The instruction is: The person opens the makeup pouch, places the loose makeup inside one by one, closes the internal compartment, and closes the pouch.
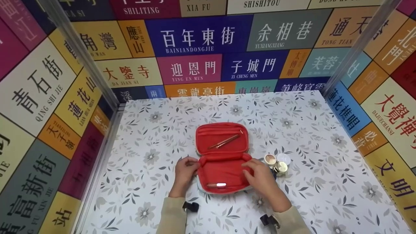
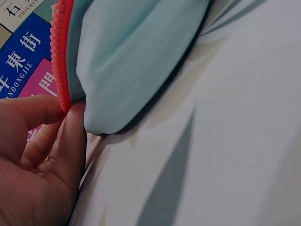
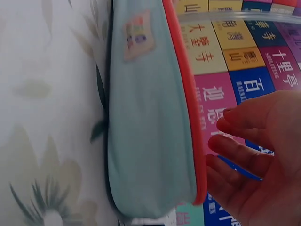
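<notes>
My case (image 1: 222,170) lies spread open around the middle of the desk (image 1: 136,182), its lid (image 1: 204,139) towards the far edge and its base towards me. It is red within, and pale blue-green outside with a patch (image 3: 139,36) on its side.

My hands are apart, one at each side of the base. My left hand (image 1: 186,170), on the side facing the desk's left edge, pinches the red zip (image 2: 58,56) between thumb and fingers. My right hand (image 1: 262,175), on the side facing the right edge, has its fingers loosely bent and parted beside the rim, gripping nothing; I cannot tell whether they touch it.

In the lid a thin copper stick (image 1: 227,141) slants towards the desk's far right corner; I cannot tell if there are two. A pink tube (image 1: 221,185) with a bright shine lies along the near side of the base.

Just beyond my right hand, towards the right edge, sit small pots (image 1: 270,159) in a cluster. Lettered panels (image 1: 200,40) rise behind the far edge.
</notes>
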{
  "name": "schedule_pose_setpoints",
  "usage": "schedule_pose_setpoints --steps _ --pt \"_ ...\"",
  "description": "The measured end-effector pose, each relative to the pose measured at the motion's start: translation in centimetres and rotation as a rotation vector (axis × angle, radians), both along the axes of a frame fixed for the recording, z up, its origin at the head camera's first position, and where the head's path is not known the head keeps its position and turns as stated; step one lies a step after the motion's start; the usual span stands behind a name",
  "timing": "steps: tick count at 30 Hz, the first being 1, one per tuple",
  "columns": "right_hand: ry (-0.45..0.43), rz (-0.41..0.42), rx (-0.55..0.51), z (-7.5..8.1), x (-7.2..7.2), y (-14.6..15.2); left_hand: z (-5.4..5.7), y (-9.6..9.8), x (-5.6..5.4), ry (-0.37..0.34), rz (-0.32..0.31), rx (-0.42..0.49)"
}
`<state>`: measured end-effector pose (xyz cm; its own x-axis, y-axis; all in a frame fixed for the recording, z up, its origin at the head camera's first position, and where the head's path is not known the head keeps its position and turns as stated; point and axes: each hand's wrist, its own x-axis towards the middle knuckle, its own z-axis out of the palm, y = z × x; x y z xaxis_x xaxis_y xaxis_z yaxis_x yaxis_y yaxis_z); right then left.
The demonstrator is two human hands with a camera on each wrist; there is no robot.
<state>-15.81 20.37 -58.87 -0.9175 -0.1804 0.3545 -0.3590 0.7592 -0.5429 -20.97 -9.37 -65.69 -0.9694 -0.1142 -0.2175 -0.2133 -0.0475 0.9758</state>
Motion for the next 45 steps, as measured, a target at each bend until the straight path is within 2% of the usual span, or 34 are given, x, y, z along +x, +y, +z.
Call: schedule_pose_setpoints --steps 8,15,19,28,34,45 --pt "0.051 -0.083 0.033 0.3 -0.5 3.0 0.2 0.0 0.1 -0.002 0.005 -0.025" --pt "-0.044 -0.154 0.117 0.4 -0.4 4.8 0.1 0.0 0.2 0.04 0.002 0.053" --pt "-0.075 -0.172 0.12 0.3 -0.3 5.5 0.1 0.0 0.1 0.02 0.002 0.035" --pt "-0.153 -0.18 0.181 -0.2 -0.2 6.2 0.3 0.0 0.1 -0.007 0.008 0.002" --pt "-0.202 -0.17 0.244 -0.1 0.1 6.2 0.1 0.0 0.1 -0.006 0.005 0.012" --pt "-0.208 -0.128 0.345 -0.4 0.4 5.3 0.0 0.1 0.0 0.015 0.016 0.024"
